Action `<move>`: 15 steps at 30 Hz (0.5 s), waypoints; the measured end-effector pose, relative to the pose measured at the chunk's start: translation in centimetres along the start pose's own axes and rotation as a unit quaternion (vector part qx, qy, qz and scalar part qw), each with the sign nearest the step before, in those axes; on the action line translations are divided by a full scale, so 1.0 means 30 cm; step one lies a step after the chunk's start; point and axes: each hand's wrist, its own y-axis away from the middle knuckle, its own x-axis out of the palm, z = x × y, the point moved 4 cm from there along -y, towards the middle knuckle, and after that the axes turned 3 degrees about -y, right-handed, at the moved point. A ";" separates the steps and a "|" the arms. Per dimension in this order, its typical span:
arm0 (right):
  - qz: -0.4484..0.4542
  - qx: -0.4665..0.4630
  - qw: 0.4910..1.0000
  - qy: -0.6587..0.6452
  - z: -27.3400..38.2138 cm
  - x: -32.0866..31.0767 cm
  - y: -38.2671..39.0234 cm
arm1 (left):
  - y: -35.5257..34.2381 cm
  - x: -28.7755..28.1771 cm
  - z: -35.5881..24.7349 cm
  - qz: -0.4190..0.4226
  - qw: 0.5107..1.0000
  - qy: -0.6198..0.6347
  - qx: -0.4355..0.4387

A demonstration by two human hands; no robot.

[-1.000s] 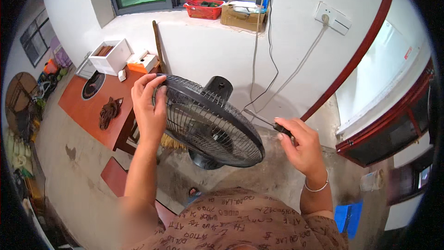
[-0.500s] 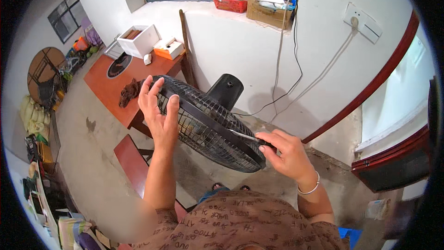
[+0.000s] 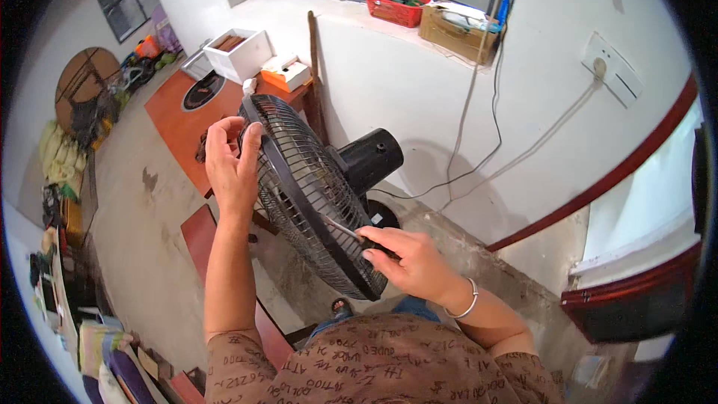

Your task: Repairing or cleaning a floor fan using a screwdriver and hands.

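Note:
A black electric fan stands tilted in front of me, its wire guard facing left and its motor housing toward the wall. My left hand grips the upper left of the guard's rim, with the fingers curled and the thumb raised along the edge. My right hand is closed around the dark handle of a screwdriver. Its thin metal shaft points left and its tip meets the rim band of the guard; the exact contact is too small to tell.
A reddish table behind the fan bears a white box and an orange-and-white box. A stick leans on the wall. Cables hang toward the socket. A low red bench stands at left, a dark red door frame at right.
The fan has turned to stand steeper. My left hand has gone from spread fingers to holding the rim. My right hand has moved left and a little down with the screwdriver.

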 end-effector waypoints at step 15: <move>0.221 -0.164 0.955 -0.113 -0.115 -0.071 -0.129 | 0.370 -0.086 -0.183 -0.010 0.994 -0.014 -0.108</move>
